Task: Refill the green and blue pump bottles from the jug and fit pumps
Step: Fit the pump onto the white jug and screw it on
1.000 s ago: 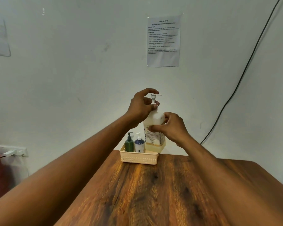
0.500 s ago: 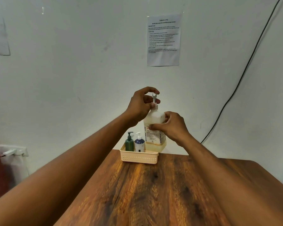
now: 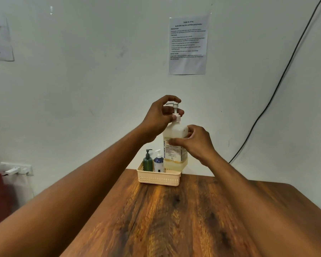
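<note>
A tall translucent jug (image 3: 175,132) with a little yellowish liquid at its bottom stands at the table's far edge by the wall. My left hand (image 3: 160,115) pinches the white pump (image 3: 175,112) on the jug's neck at its collar. My right hand (image 3: 195,140) grips the jug's body around the label. Left of the jug, a small green pump bottle (image 3: 148,161) and a blue pump bottle (image 3: 158,162) stand upright in a cream basket (image 3: 158,178), both with pumps on.
The wooden table (image 3: 174,219) stretches toward me. A printed sheet (image 3: 188,45) is taped on the wall above, and a black cable (image 3: 278,84) runs down the wall at the right. A white socket strip (image 3: 17,168) sits low on the left wall.
My left fingers have shifted around the jug's pump, whose nozzle now points left. My right hand stays on the jug, which has not moved.
</note>
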